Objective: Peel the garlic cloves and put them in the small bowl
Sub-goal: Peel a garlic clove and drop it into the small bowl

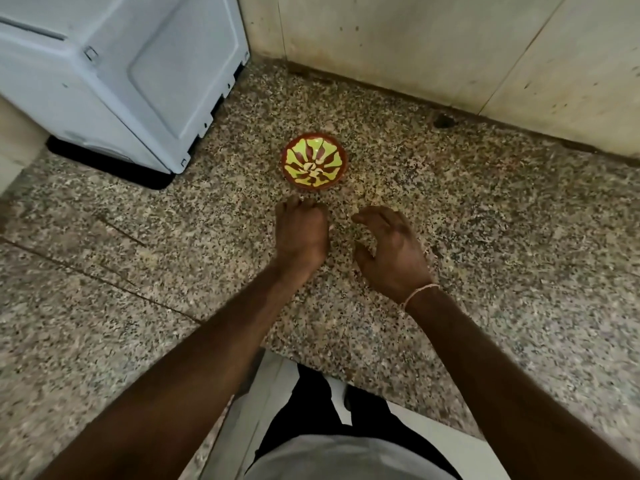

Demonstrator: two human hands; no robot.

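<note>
Both your forearms reach forward, bare, side by side. Your left hand (pixel 302 233) is knuckles up with its fingers curled under toward the table; whether its grip holds anything cannot be told. Your right hand (pixel 389 251), just right of that grip, hovers with fingers spread and loosely bent, holding nothing. A thin band (pixel 417 294) circles your right wrist.
</note>
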